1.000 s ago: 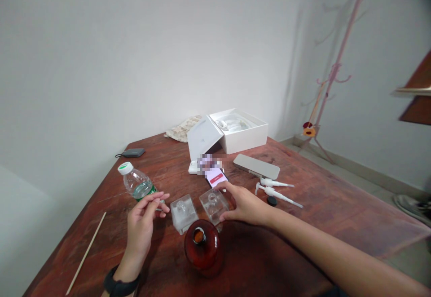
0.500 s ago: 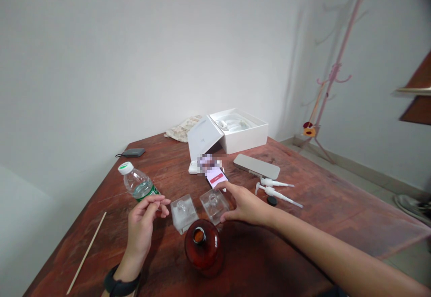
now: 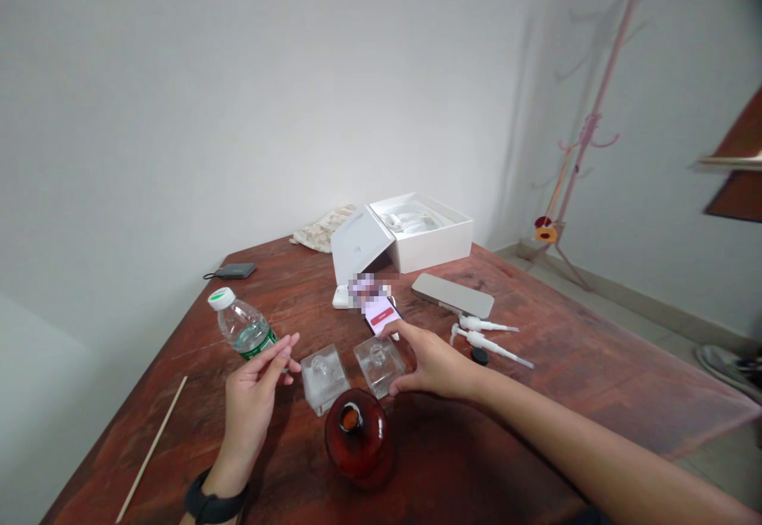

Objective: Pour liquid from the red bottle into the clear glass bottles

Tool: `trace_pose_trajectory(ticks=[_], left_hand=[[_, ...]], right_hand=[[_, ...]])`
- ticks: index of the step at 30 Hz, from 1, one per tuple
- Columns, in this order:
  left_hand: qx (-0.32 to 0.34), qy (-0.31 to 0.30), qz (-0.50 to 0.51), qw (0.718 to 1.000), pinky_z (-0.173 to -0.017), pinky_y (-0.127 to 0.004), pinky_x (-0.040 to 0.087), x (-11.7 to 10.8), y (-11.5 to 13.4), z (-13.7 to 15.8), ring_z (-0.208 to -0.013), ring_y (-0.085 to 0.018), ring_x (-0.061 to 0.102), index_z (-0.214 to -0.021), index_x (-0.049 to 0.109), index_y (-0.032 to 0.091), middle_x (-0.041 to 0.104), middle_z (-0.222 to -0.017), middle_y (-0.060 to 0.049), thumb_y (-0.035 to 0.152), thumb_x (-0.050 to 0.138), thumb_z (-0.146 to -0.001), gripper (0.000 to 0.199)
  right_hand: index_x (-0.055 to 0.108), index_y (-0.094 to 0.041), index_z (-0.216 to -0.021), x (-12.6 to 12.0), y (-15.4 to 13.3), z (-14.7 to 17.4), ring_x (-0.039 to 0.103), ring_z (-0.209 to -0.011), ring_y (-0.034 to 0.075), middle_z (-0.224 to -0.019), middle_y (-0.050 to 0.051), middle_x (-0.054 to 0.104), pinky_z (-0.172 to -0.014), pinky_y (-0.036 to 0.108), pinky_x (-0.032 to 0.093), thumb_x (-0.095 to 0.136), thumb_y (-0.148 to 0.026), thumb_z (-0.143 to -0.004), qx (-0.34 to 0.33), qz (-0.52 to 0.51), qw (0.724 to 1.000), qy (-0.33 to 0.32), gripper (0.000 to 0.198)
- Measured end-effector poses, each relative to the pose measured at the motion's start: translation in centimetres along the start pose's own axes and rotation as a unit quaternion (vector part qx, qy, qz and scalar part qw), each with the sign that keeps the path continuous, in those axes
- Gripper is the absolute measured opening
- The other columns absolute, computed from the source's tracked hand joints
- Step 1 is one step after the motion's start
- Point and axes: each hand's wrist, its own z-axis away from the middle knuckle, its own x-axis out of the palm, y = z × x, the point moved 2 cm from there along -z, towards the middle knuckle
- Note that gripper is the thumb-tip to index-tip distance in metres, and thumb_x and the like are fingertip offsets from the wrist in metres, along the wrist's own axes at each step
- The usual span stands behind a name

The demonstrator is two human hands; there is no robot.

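My right hand (image 3: pixel 432 362) spans the right-hand clear square plastic piece (image 3: pixel 376 364), thumb at its near corner and fingers at its far side. A similar clear piece (image 3: pixel 325 374) with a rounded knob on top lies to its left. My left hand (image 3: pixel 255 394) hovers left of that piece, in front of a water bottle (image 3: pixel 243 322) with a white cap. Its fingers are stretched forward with the thumb near them, and no object shows in it. Just in front of the clear pieces, a brown glass bottle (image 3: pixel 360 445) stands upright with its mouth uncovered.
Two white pump heads (image 3: pixel 494 346), a black cap (image 3: pixel 479 357) and a grey case (image 3: pixel 452 295) lie to the right. Behind are a phone (image 3: pixel 381 317) and an opened white box (image 3: pixel 434 251). A thin wooden stick (image 3: pixel 152 449) and a grey pouch-like item (image 3: pixel 235 271) lie left.
My left hand's fingers have straightened and lifted slightly. My right hand stays at the right-hand clear piece. The objects on the table look unmoved, apart from a slight camera shift.
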Motion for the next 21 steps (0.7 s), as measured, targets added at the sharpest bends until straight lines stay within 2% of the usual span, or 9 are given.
trace_pose_trajectory(ticks=[6, 9, 13, 16, 21], left_hand=[[0.007, -0.014, -0.019, 1.000, -0.057, -0.027, 0.063, -0.08, 0.27, 0.22, -0.070, -0.023, 0.078, -0.099, 0.093, 0.022, 0.089, -0.092, -0.010, 0.050, 0.097, -0.073, 0.038], [0.007, -0.012, -0.020, 1.000, -0.057, -0.028, 0.064, 0.05, 0.38, 0.28, -0.069, -0.023, 0.079, -0.101, 0.092, 0.022, 0.089, -0.104, -0.013, 0.055, 0.096, -0.076, 0.042], [0.002, 0.000, -0.013, 1.000, -0.056, -0.031, 0.066, 0.19, 0.38, 0.27, -0.067, -0.023, 0.080, -0.114, 0.089, 0.019, 0.084, -0.127, -0.019, 0.064, 0.092, -0.078, 0.058], [-0.002, 0.005, -0.006, 1.000, -0.055, -0.030, 0.064, 0.22, 0.42, 0.27, -0.068, -0.023, 0.080, -0.117, 0.088, 0.017, 0.082, -0.130, -0.022, 0.065, 0.092, -0.078, 0.062], [-0.009, 0.005, 0.012, 1.000, -0.053, -0.027, 0.061, 0.21, 0.60, 0.27, -0.065, -0.020, 0.076, -0.108, 0.089, 0.016, 0.084, -0.125, -0.021, 0.058, 0.093, -0.077, 0.053]], right_hand=[[0.065, -0.024, -0.125, 0.04, 0.12, 0.06, 0.074, -0.117, 0.034, -0.128, 0.008, 0.078, -0.101, 0.042, 0.056, 0.105, -0.020, -0.060, -0.004, -0.003, 1.000, 0.001, 0.077], [0.066, -0.024, -0.126, 0.07, 0.15, 0.07, 0.074, -0.118, 0.035, -0.129, 0.009, 0.078, -0.102, 0.043, 0.056, 0.105, -0.020, -0.061, -0.005, -0.003, 1.000, 0.000, 0.076], [0.066, -0.025, -0.126, 0.12, 0.25, 0.05, 0.074, -0.118, 0.035, -0.129, 0.008, 0.078, -0.102, 0.043, 0.056, 0.104, -0.021, -0.061, -0.007, -0.003, 1.000, -0.001, 0.075], [0.066, -0.025, -0.126, 0.14, 0.32, 0.02, 0.074, -0.118, 0.035, -0.129, 0.008, 0.078, -0.102, 0.043, 0.056, 0.105, -0.023, -0.061, -0.006, -0.003, 1.000, 0.000, 0.076], [0.065, -0.024, -0.126, 0.12, 0.22, 0.00, 0.074, -0.116, 0.035, -0.128, 0.009, 0.078, -0.100, 0.043, 0.056, 0.105, -0.024, -0.061, -0.002, -0.002, 1.000, -0.002, 0.076]])
